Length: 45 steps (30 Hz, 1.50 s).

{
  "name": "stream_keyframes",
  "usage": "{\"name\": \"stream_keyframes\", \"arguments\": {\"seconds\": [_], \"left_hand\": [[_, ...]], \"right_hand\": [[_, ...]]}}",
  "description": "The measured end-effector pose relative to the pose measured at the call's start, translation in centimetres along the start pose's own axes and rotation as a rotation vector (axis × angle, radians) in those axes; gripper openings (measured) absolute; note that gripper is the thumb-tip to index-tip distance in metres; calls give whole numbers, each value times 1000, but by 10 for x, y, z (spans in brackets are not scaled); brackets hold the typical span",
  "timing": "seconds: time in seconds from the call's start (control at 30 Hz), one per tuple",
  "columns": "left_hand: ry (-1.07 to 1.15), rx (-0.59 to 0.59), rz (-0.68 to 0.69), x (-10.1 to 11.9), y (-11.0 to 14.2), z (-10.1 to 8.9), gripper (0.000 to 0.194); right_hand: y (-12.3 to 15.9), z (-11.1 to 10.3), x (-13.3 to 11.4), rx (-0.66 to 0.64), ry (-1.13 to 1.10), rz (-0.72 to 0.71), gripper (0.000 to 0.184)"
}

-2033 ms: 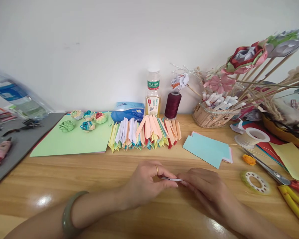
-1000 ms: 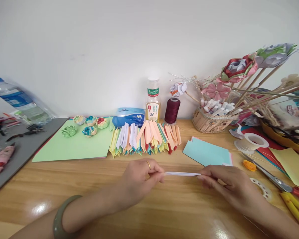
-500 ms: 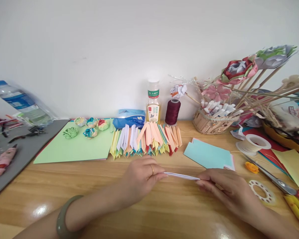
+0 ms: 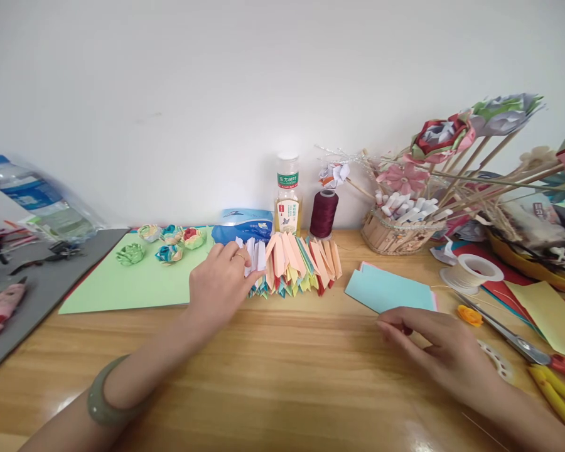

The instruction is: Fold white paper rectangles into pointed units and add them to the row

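Observation:
My left hand point(image 4: 221, 276) is at the left part of a row of folded paper pieces point(image 4: 292, 263), which are peach, yellow, blue, red and white. Its fingers are closed on a white folded paper strip point(image 4: 258, 257) among the others, though the hand hides part of the grip. Over the table at the right, my right hand point(image 4: 433, 348) has its thumb and forefinger drawn together with nothing seen between them. Just behind it lies a stack of light blue paper point(image 4: 388, 287).
Paper rosettes point(image 4: 168, 253) lie on a green sheet point(image 4: 127, 289) at left. Behind the row stand a tissue pack point(image 4: 242, 225), a bottle point(image 4: 288, 201) and a thread spool point(image 4: 322, 215). Scissors point(image 4: 522, 345), a ribbon roll point(image 4: 475, 270) and a basket point(image 4: 398, 235) are at right.
My left hand has moved left and away from me to the row, carrying the white folded paper. My right hand has let go of that paper and stays near its place.

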<state>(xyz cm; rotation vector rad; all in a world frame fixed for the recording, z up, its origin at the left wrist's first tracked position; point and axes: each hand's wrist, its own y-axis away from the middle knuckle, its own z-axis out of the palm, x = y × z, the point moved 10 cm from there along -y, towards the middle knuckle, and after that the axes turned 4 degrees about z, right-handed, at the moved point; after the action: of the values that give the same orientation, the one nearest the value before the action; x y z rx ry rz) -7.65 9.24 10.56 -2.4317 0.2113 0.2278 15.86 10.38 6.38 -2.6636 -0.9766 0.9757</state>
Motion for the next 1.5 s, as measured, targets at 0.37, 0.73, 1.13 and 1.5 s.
{"name": "stream_keyframes", "arguments": {"seconds": [0.37, 0.73, 1.13, 1.5], "left_hand": [[511, 247, -253, -27, 5, -32, 7], [720, 178, 400, 69, 19, -50, 8], [724, 73, 654, 126, 50, -38, 24], [546, 98, 626, 128, 63, -27, 18]], "right_hand": [[-3, -7, 47, 67, 670, 35, 52], [3, 3, 42, 39, 757, -11, 38], [10, 44, 21, -256, -183, 198, 35], [10, 33, -10, -195, -46, -39, 50]]}}
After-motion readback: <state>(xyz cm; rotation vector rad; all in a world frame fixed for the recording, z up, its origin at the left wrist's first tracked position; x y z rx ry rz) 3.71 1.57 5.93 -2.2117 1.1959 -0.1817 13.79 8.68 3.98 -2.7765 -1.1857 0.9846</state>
